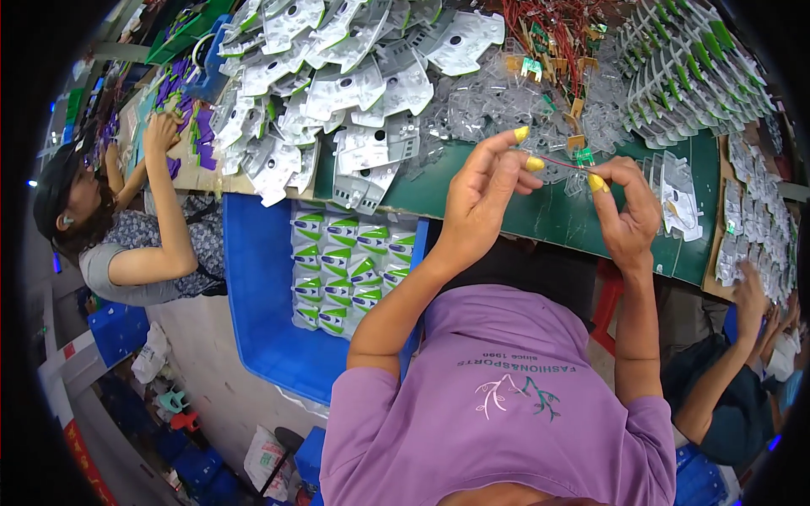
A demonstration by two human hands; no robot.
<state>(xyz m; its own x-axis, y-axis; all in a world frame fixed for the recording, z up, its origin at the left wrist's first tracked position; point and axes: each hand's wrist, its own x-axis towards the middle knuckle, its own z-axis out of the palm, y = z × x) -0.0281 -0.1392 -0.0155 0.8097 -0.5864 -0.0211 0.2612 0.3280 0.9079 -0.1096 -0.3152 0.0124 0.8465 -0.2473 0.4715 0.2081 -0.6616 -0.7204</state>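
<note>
A thin red wire (564, 164) runs between my two hands above the green tabletop (523, 202). My left hand (483, 198) is closed at its end near the yellow-covered middle fingertip, with the index finger raised. My right hand (631, 211) pinches the other end between thumb and a yellow-covered finger. Just beyond the right fingertips is a small green circuit board (584, 157); I cannot tell whether the wire joins it. Clear plastic parts (540, 110) lie heaped behind my hands. Beside my right hand rests a clear plastic piece (677, 202).
White-and-green plastic shells (354, 88) are piled at the back left, and more stand in rows (692, 72) at the back right. Red wires (557, 38) lie at the back. A blue bin (257, 312) holds packed green-and-white pieces (337, 261). Co-workers sit left (143, 228) and right (717, 388).
</note>
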